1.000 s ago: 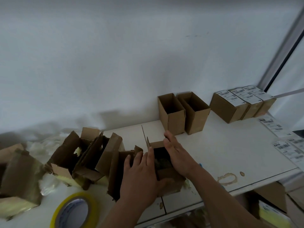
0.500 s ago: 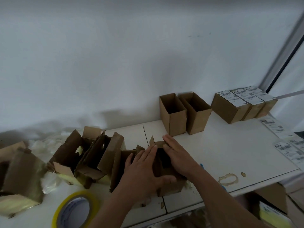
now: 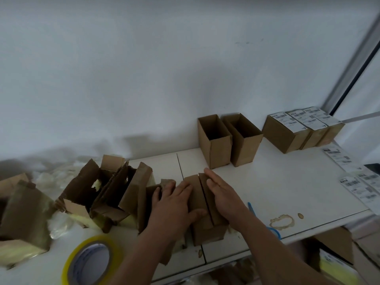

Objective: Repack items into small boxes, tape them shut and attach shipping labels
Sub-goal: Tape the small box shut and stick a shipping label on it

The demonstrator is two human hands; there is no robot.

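A small brown cardboard box (image 3: 207,231) stands on the white table (image 3: 287,182) near its front edge. Its two top flaps are folded down and meet along a dark seam. My left hand (image 3: 174,204) lies flat on the left flap with straight fingers, thumb against the box's front. My right hand (image 3: 223,194) presses flat on the right flap. A roll of yellow tape (image 3: 90,262) lies at the front left. Loose shipping labels (image 3: 357,182) lie at the right edge.
Two open empty boxes (image 3: 228,140) stand against the wall behind. Three sealed, labelled boxes (image 3: 300,130) sit at the back right. Torn cardboard boxes (image 3: 98,192) and plastic wrap crowd the left. A blue-handled tool (image 3: 267,223) lies under my right forearm. More boxes sit below the table.
The box was open with its dark contents showing; both hands have folded the top flaps down and now press them flat.
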